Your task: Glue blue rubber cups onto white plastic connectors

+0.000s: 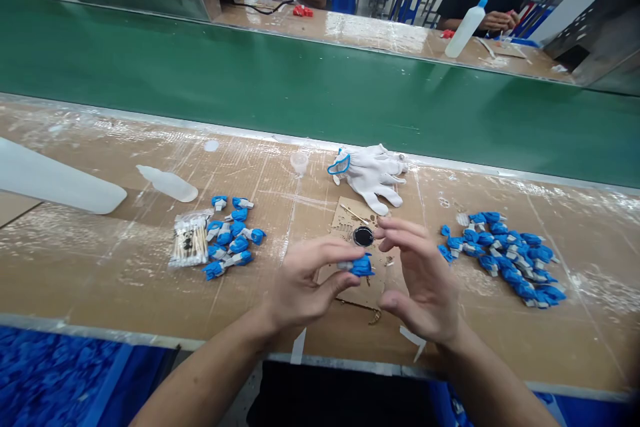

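Note:
Between thumb and fingers, my left hand (310, 280) pinches a small blue plastic part (363, 265) with a light grey end. My right hand (420, 280) is just right of it, thumb and fingers apart with nothing between them. Behind the part, a small round pot of black liquid (363, 235) sits on a stained cardboard piece (345, 213). A cotton swab (354, 215) lies on that cardboard. Similar blue parts lie in a loose group (235, 233) to the left and in a larger pile (510, 257) to the right.
A white glove (375, 173) lies beyond the cardboard. At left are a bag of cotton swabs (190, 239), a small bottle (170, 183) and a large white bottle (60, 180). A green conveyor belt (280, 80) crosses behind; two people work beyond it. Blue bins (110, 380) stand below.

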The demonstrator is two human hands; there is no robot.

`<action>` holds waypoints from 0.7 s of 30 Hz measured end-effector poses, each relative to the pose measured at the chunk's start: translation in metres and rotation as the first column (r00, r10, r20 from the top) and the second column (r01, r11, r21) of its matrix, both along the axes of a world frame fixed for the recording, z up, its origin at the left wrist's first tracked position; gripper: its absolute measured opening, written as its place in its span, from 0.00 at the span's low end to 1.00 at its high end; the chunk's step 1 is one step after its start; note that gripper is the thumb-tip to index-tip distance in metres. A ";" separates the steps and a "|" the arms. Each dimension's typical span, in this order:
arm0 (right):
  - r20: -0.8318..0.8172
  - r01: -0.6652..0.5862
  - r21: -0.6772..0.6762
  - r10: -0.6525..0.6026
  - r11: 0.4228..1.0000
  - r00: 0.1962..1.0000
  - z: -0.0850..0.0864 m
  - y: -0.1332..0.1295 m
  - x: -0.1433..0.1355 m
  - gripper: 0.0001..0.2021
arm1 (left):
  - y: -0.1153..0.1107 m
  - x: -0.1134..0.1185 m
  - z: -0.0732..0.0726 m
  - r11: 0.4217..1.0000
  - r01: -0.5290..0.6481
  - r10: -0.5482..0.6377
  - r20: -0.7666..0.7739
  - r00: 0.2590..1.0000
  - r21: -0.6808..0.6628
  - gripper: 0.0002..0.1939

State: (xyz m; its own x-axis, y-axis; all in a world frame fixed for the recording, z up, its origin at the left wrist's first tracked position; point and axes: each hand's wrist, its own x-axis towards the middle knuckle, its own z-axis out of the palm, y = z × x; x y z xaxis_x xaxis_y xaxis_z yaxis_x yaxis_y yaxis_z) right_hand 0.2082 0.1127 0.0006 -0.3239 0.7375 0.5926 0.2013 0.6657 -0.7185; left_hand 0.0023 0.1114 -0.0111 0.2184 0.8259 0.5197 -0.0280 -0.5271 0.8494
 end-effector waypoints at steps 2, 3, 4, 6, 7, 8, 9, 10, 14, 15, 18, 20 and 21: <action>0.038 -0.030 -0.064 0.033 0.997 0.999 0.002 -0.001 -0.002 0.28 | -0.003 0.002 -0.003 0.990 -0.020 0.022 -0.012 1.000 0.141 0.14; 0.063 -0.060 -0.060 0.063 0.996 0.996 0.004 -0.001 -0.003 0.26 | -0.004 0.002 -0.004 0.984 -0.032 0.032 0.005 0.999 0.174 0.17; 0.077 -0.088 -0.044 0.091 0.995 0.993 0.006 -0.001 -0.005 0.23 | -0.005 0.003 -0.006 0.981 -0.055 0.049 0.034 0.998 0.187 0.19; 0.079 -0.119 -0.001 0.118 0.993 0.990 0.012 -0.002 -0.007 0.19 | -0.006 0.003 -0.008 0.979 -0.087 0.072 0.084 0.994 0.186 0.22; 0.078 -0.123 0.022 0.121 0.992 0.990 0.014 -0.003 -0.007 0.18 | -0.006 0.003 -0.008 0.978 -0.085 0.070 0.089 0.994 0.188 0.22; 0.081 -0.120 0.043 0.116 0.992 0.990 0.016 -0.004 -0.008 0.17 | -0.007 0.002 -0.008 0.979 -0.071 0.056 0.080 0.995 0.192 0.20; 0.087 -0.112 0.066 0.106 0.992 0.991 0.017 -0.005 -0.009 0.17 | -0.007 0.002 -0.007 0.979 -0.047 0.034 0.066 0.997 0.199 0.17; 0.098 -0.098 0.090 0.089 0.991 0.991 0.017 -0.006 -0.009 0.16 | -0.007 0.001 -0.007 0.980 -0.022 0.013 0.049 0.999 0.196 0.16; 0.141 -0.028 0.173 0.004 0.985 0.990 0.014 -0.009 -0.015 0.17 | -0.013 0.004 -0.003 0.984 -0.033 0.029 0.022 0.999 0.178 0.16; 0.146 -0.023 0.187 -0.004 0.982 0.989 0.014 -0.009 -0.016 0.17 | -0.014 0.006 -0.001 0.984 -0.045 0.045 0.008 0.999 0.173 0.16; 0.143 -0.018 0.180 -0.008 0.983 0.990 0.015 -0.010 -0.005 0.18 | -0.010 0.004 0.004 0.983 -0.042 0.062 -0.105 0.993 0.177 0.19; 0.100 0.093 0.130 -0.107 0.987 0.989 0.016 -0.007 0.019 0.19 | 0.002 -0.010 0.005 0.965 -0.123 0.177 -0.228 0.958 0.234 0.23; 0.057 0.205 0.100 -0.211 0.974 0.976 0.016 -0.004 0.037 0.20 | 0.010 -0.022 0.005 0.940 -0.217 0.292 -0.293 0.910 0.261 0.25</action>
